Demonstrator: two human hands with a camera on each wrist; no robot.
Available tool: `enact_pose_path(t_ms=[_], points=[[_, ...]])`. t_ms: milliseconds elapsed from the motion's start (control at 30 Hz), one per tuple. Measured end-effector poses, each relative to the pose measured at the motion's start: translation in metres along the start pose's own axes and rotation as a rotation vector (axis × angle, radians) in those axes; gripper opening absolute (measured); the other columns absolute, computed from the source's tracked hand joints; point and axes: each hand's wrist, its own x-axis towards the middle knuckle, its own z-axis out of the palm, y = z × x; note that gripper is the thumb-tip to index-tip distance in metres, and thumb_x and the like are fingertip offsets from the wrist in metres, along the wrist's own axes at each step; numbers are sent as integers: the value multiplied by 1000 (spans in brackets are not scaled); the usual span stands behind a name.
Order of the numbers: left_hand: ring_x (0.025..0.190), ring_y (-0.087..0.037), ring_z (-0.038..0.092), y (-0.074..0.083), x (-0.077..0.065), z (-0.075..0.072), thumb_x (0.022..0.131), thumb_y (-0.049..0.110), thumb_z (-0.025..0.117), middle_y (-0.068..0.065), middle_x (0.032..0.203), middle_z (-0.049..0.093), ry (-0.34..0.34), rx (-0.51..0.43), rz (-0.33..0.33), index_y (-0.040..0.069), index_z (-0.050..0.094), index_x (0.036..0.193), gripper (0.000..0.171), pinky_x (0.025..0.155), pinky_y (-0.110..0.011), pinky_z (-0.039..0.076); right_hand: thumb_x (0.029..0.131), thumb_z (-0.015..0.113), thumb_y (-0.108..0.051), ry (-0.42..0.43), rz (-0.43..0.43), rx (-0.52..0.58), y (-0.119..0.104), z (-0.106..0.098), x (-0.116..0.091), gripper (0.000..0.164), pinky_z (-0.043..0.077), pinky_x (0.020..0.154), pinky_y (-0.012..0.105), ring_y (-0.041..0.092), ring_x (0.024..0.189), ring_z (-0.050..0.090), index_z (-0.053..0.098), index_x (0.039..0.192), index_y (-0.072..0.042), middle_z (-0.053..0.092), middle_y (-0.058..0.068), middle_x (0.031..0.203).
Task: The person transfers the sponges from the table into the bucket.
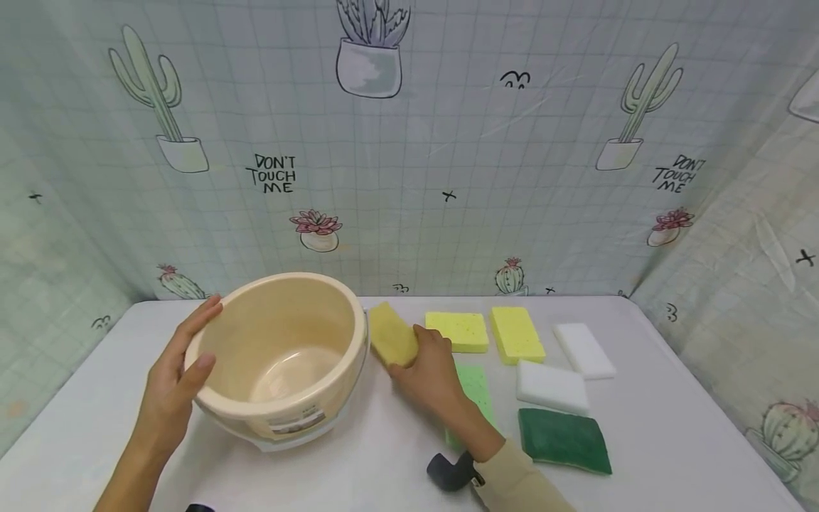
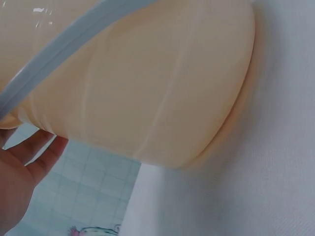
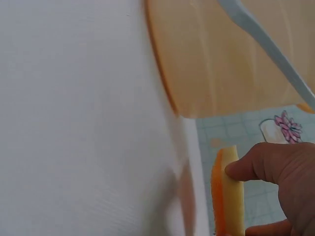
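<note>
A cream plastic bucket (image 1: 281,313) with a grey handle (image 2: 59,51) stands on the white table, and its inside looks bare. My left hand (image 1: 168,380) holds the bucket's left rim, thumb inside and fingers along the outer side. Just right of the bucket, my right hand (image 1: 431,370) pinches a yellow sponge (image 1: 392,334) between thumb and fingers. In the right wrist view the sponge (image 3: 231,196) is seen edge-on, with an orange layer on one side, and appears raised off the table.
Right of my right hand lie two yellow sponges (image 1: 457,331) (image 1: 517,335), two white sponges (image 1: 552,386) (image 1: 584,350), a dark green scouring pad (image 1: 564,439) and a light green sponge (image 1: 475,391) partly behind my forearm. A patterned curtain (image 1: 409,178) rises behind the table.
</note>
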Motion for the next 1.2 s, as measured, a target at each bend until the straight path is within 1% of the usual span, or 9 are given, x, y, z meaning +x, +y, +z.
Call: enact_pose_path(t_ms=[67, 100, 200, 300, 367, 533, 767, 967, 1200], points=[[142, -18, 21, -3, 0, -1, 98, 17, 43, -6, 154, 29, -9, -19, 6, 11, 40, 146, 48, 106, -15, 24, 69, 79, -19, 3, 6, 13, -2, -6, 2, 72, 49, 78, 41, 32, 102, 50, 51, 130, 8, 56, 21, 119], [142, -19, 20, -4, -1, -2, 99, 18, 44, -7, 154, 28, -16, -46, 22, 9, 39, 146, 48, 106, -15, 25, 70, 79, -19, 2, 10, 22, -3, -10, 3, 72, 48, 79, 42, 32, 104, 50, 51, 131, 7, 56, 20, 121], [143, -21, 18, -10, -2, -2, 99, 22, 46, -10, 155, 27, -27, -173, 59, 5, 39, 146, 50, 107, -17, 24, 71, 78, -19, -3, 13, 58, -5, -21, 5, 72, 49, 78, 39, 29, 101, 50, 50, 133, 5, 54, 18, 123], [143, -22, 17, -15, -2, 0, 100, 19, 46, -13, 155, 24, -45, -303, 102, -2, 36, 145, 51, 106, -17, 27, 72, 77, -18, 2, -12, 89, -6, -31, 6, 70, 49, 77, 34, 25, 98, 51, 50, 133, 4, 53, 16, 124], [143, -23, 17, -19, -2, 1, 100, 17, 44, -14, 155, 24, -48, -339, 124, -4, 36, 144, 50, 107, -18, 27, 72, 77, -16, 16, -49, 100, -5, -38, 6, 68, 50, 77, 33, 24, 96, 52, 52, 131, 5, 54, 16, 124], [143, -22, 16, -25, -2, 3, 100, 17, 40, -13, 155, 25, -52, -351, 142, -3, 34, 145, 49, 107, -18, 27, 72, 78, -11, 50, -132, 119, -5, -56, 8, 65, 52, 76, 36, 26, 94, 55, 53, 129, 8, 55, 19, 123], [143, -22, 15, -26, -2, 5, 101, 24, 37, -12, 154, 26, -16, -299, 126, 0, 36, 145, 50, 107, -17, 27, 75, 75, -14, 78, -194, 129, -13, -83, 18, 64, 52, 77, 36, 27, 93, 58, 51, 132, 5, 55, 17, 125], [143, -21, 15, -27, -1, 8, 100, 28, 37, -11, 155, 25, 5, -331, 126, 0, 35, 145, 53, 108, -18, 23, 76, 75, -15, 56, -227, 129, -29, -98, 23, 66, 51, 78, 35, 27, 93, 59, 50, 134, 2, 55, 14, 126], [143, -21, 15, -28, -2, 8, 101, 31, 38, -11, 155, 22, -3, -364, 123, 1, 32, 146, 54, 108, -18, 24, 75, 74, -16, 1, -255, 144, -55, -103, 23, 64, 51, 75, 33, 21, 91, 59, 53, 133, -2, 56, 8, 125]])
